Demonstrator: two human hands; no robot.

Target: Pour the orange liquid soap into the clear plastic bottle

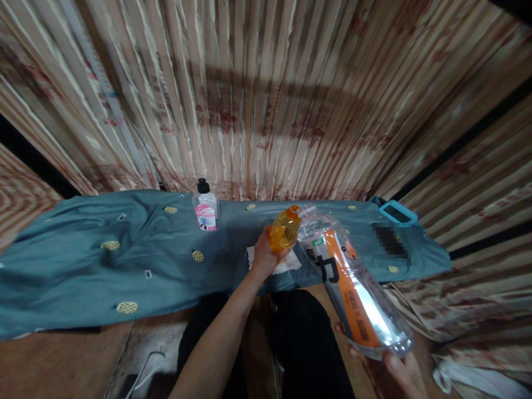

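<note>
Liquid transfer appears to be the step in hand. A small orange bottle [285, 228] is gripped in the closed left hand [266, 256] above a white cloth [286, 265] on the teal-covered table [124, 255]. A large clear bottle [353, 288] is tilted with its mouth at the orange one, its base cupped by the right hand [394, 371]. The mouths are best kept aligned and the tilt raised slowly. A pink-labelled bottle [205, 210] stands apart.
</note>
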